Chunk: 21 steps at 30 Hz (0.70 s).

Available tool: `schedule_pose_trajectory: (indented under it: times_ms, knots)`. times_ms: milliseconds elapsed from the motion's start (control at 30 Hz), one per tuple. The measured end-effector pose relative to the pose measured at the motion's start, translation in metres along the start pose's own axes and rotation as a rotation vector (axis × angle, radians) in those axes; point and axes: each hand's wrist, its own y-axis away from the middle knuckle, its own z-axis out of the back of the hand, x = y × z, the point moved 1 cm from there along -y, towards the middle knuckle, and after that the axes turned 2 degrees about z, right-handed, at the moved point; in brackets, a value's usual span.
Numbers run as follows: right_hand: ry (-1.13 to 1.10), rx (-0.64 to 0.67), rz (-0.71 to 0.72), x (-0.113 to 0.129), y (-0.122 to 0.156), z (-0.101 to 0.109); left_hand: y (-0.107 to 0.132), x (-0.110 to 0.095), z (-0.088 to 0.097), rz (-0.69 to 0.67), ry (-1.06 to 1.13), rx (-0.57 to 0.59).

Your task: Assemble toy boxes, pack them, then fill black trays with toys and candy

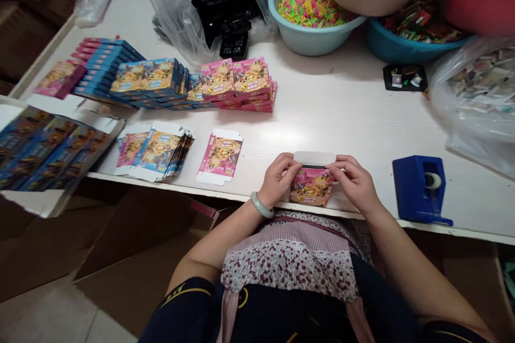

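Note:
At the table's front edge, a pink printed cardboard box (311,187) lies between my two hands with its white end flap (314,158) raised. My left hand (280,176), with a pale green bangle (261,205) on the wrist, pinches the box's left upper corner. The right upper corner is pinched by my right hand (354,179). A dark strip shows in the box's mouth below the flap; what it belongs to is mostly hidden. Left of my hands lies a flat pink box (219,156). A blue tape dispenser (419,188) stands to the right.
Stacked pink boxes (235,83) and blue boxes (147,77) stand at the left, behind flattened cartons (159,153). Farther back are a bag of black trays (225,5) and a basin of colourful pieces (317,37). A filled black tray (404,78) lies near a plastic bag (475,102).

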Motion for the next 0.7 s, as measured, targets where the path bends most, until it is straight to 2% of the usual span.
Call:
schedule_pose_trajectory:
  times_ms: [100,267,467,567,700]
  knots:
    - [-0.096,0.036,-0.031,0.003,-0.003,0.006,-0.005,0.002,0.000,0.089,0.121,0.015]
    - [-0.014,0.186,0.140,0.017,0.001,0.010,-0.006,-0.008,0.009,-0.106,0.106,0.212]
    - [-0.078,0.090,0.001,0.025,-0.001,0.003,-0.010,-0.018,0.004,-0.022,0.106,0.142]
    - [-0.038,0.127,0.073,0.027,0.003,0.009,-0.009,-0.017,0.009,-0.168,0.069,0.202]
    - [0.070,0.234,0.297,0.028,0.015,0.016,-0.005,-0.013,0.025,-0.368,-0.007,0.410]
